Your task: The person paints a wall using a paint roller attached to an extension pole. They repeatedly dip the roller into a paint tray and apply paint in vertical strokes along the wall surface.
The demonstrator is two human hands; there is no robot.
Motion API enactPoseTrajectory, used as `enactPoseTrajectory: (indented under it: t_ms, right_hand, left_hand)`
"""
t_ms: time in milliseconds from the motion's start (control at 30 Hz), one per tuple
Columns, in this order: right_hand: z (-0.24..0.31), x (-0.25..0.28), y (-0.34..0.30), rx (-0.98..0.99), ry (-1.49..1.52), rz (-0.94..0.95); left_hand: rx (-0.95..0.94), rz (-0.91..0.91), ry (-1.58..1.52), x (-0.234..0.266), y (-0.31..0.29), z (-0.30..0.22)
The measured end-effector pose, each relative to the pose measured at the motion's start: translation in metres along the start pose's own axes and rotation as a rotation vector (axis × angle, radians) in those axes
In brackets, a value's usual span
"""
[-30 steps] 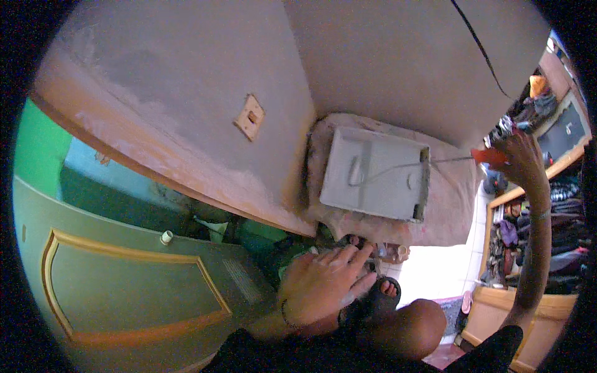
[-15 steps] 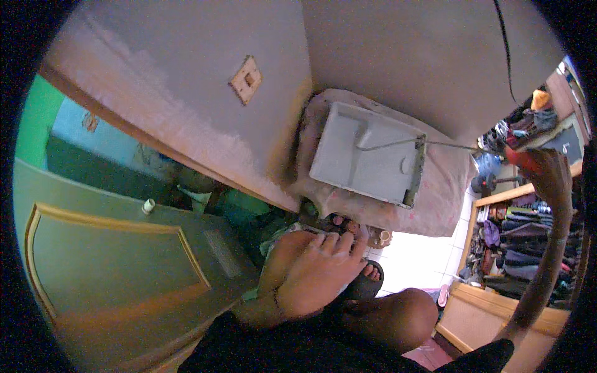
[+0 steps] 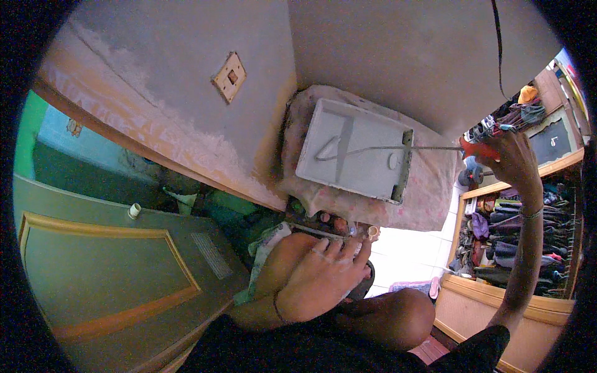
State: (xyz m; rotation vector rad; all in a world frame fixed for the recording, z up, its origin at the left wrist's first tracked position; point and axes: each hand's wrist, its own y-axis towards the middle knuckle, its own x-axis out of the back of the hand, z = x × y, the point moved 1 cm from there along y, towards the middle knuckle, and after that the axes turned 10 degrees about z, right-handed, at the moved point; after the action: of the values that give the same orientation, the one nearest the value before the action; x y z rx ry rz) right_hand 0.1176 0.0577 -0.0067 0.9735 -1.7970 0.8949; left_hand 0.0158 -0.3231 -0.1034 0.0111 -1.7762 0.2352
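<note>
My right hand (image 3: 513, 160) is closed round the red handle (image 3: 480, 149) of a paint roller. Its long thin metal rod (image 3: 429, 148) reaches left into a white rectangular tray (image 3: 357, 177). The rod's bent end and the roller head lie low in the tray; the head is hard to make out against the white. Beneath the tray spreads a stained pinkish cloth (image 3: 429, 186). My left hand (image 3: 323, 276) rests on my bent left knee, fingers slightly apart and holding nothing, with pale smears on it.
A grey door (image 3: 106, 261) with wooden trim stands at the left. A wall with a switch plate (image 3: 230, 78) rises ahead. Small containers (image 3: 339, 225) sit beyond my left hand. At the right, a wooden cabinet (image 3: 497, 304) stands below hanging clothes (image 3: 528, 242). A black cable (image 3: 499, 50) hangs above.
My right hand has moved left and slightly up in view with the roller, whose bent end lies further left in the tray. The whole view has shifted slightly; my left hand stays on the knee.
</note>
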Motion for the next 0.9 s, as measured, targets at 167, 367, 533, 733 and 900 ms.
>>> enactPoseTrajectory:
  t_ms: [167, 367, 533, 733, 900]
  right_hand:
    - [-0.004, -0.004, 0.004, 0.149, -0.169, -0.166]
    - [0.017, 0.031, 0.007, -0.004, 0.005, 0.123]
    - [0.027, 0.038, 0.019, 0.232, -0.15, -0.296]
    - [0.044, 0.043, 0.023, 0.37, -0.333, -0.568]
    - [0.017, 0.014, 0.031, 0.172, -0.203, -0.227]
  left_hand:
    - [-0.007, -0.097, 0.054, -0.009, 0.0, 0.0]
    - [-0.052, -0.161, 0.086, -0.011, -0.004, 0.0]
    - [-0.043, -0.173, 0.075, -0.013, 0.0, -0.003]
    - [-0.092, -0.154, -0.087, -0.01, -0.004, -0.003]
    - [-0.041, -0.146, -0.092, -0.013, -0.001, -0.008]
